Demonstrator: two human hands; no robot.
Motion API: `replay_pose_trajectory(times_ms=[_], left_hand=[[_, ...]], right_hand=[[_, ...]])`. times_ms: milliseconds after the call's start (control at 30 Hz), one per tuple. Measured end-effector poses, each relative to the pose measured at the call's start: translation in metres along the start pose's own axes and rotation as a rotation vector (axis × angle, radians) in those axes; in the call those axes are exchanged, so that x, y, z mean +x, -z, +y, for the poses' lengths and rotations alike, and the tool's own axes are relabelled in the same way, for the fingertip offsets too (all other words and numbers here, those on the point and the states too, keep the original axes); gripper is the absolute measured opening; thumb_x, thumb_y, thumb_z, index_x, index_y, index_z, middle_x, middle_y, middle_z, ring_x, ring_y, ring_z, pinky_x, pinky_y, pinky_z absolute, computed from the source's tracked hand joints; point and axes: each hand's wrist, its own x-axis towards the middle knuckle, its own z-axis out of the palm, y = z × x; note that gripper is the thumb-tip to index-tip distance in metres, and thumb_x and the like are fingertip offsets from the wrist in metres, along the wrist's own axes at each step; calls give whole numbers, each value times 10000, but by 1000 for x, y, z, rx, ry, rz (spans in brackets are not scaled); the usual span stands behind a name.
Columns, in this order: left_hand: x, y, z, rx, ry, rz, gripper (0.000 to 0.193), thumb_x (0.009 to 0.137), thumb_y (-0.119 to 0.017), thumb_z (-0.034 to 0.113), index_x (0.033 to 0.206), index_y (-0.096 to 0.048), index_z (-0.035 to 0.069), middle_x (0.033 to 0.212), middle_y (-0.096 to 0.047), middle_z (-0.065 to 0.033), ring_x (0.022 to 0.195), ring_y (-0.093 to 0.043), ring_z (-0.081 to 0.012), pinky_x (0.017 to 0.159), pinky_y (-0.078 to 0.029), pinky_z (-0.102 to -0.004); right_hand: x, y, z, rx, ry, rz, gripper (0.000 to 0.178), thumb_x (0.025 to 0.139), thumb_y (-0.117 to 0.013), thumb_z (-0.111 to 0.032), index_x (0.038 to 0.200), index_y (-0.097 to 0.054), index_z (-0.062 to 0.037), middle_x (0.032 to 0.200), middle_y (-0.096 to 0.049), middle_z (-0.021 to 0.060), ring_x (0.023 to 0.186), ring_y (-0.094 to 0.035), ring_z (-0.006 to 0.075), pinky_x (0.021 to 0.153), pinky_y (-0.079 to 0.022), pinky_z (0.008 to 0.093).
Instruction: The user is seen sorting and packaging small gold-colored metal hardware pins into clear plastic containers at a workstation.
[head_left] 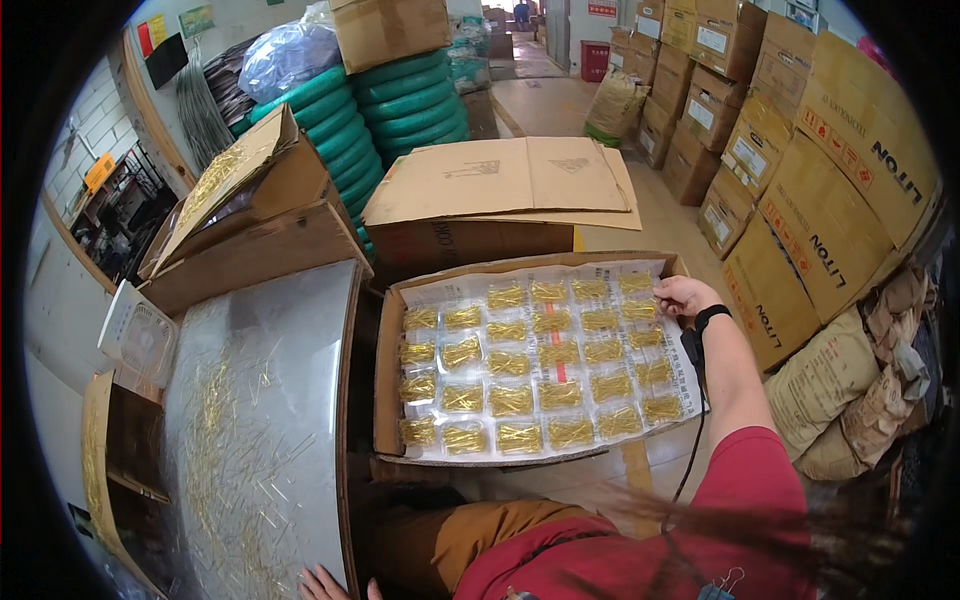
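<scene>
Clear packs of thin gold-coloured wire pins (509, 398) lie in rows on a white printed sheet (440, 292) inside a shallow cardboard box (388, 385). At the box's far right corner is my right hand (685, 297), fingers pinched together beside a corner pack (639, 309). What the fingertips hold is too small to tell. My left hand (323, 585) rests at the near edge of a grey metal-topped table (310, 400), its visible fingers apart and nothing in them. Loose gold pins (215, 430) are scattered over that table.
A flattened carton (500, 180) covers another box beyond the packs. Left of it stands an open carton (270, 220) under a tilted cardboard sheet. A white plastic basket (138, 335) leans at the table's left. Green wrapped coils (410, 100), stacked cartons (835, 200) and sacks (830, 380) surround the area.
</scene>
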Motion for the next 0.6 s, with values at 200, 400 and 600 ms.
replay_pose_trajectory(times_ms=[200,400,600], left_hand=[[0,1,1,-5,10,-5,842,864,-574,680,1492,-447,134,1499,-471,-150,1366,-432,-382,1027,-322,-704],[-1,-2,-1,-37,-7,20,849,861,-587,673,1491,-445,121,1497,-472,-158,1369,-430,-385,1045,-317,-691],[0,-1,0,-45,-10,27,851,863,-589,669,1491,-442,113,1498,-468,-166,1366,-431,-388,1051,-313,-688]], right_hand=[[1,-6,7,17,-9,54,148,1009,-590,-131,869,-563,-91,750,-581,-12,603,-552,96,529,-486,236],[3,-6,7,-34,-49,36,141,1006,-588,-124,882,-565,-60,739,-583,-1,593,-540,84,472,-456,215],[6,-2,9,4,-137,-15,135,990,-604,-106,873,-577,-46,719,-556,10,583,-516,92,443,-425,217]])
